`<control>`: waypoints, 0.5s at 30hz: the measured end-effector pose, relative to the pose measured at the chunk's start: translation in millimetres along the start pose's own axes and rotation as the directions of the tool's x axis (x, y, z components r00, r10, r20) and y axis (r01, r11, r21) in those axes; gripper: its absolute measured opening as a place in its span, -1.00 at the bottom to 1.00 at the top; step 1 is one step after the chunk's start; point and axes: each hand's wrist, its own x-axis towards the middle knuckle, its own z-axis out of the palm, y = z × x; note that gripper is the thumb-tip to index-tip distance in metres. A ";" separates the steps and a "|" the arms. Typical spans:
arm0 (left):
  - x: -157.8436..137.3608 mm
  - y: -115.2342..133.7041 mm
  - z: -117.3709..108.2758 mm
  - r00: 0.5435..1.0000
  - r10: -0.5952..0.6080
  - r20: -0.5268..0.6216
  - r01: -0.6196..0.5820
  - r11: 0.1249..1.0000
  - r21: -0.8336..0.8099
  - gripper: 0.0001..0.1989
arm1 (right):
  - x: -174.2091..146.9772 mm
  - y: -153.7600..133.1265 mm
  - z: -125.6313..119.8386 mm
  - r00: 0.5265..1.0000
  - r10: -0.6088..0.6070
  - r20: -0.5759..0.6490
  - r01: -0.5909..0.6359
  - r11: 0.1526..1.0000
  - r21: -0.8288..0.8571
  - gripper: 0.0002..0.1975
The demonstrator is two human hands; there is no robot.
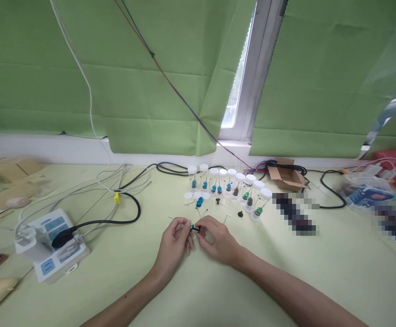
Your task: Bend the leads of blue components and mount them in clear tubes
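A small part with a blue end and a dark shaft (195, 229) spans the gap between my two hands, low over the table. My left hand (173, 246) pinches its blue end between thumb and forefinger. The dark end is gripped in the fingertips of my right hand (221, 241); the fingers hide its exact shape. Just beyond my hands lie a shiny blue piece (199, 201), a black piece with a thin pin (217, 201), another small black piece (240, 214) and a bent hex key (227, 218).
Several clear vials with white caps (231, 184) stand in a row behind, holding blue, green or dark pieces. A power strip (61, 247) with plugs and cables sits at left. An open cardboard box (287, 178) and plastic bags (363, 188) are at right.
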 end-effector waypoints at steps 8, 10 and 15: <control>-2.7 6.5 1.5 1.000 -0.012 -0.014 0.011 1.000 -0.029 -0.72 | -0.2 0.6 -0.4 1.000 -0.012 0.001 0.012 1.000 -0.013 -0.75; -2.8 6.4 1.8 1.000 -0.017 -0.022 0.016 0.999 -0.031 -0.71 | 0.0 0.2 -0.6 1.000 -0.016 0.001 0.016 1.000 -0.009 -0.75; -2.9 5.4 1.8 0.999 -0.028 -0.031 0.027 1.000 -0.015 -0.71 | 1.1 -1.5 -0.9 0.999 -0.041 -0.014 0.041 0.999 -0.009 -0.75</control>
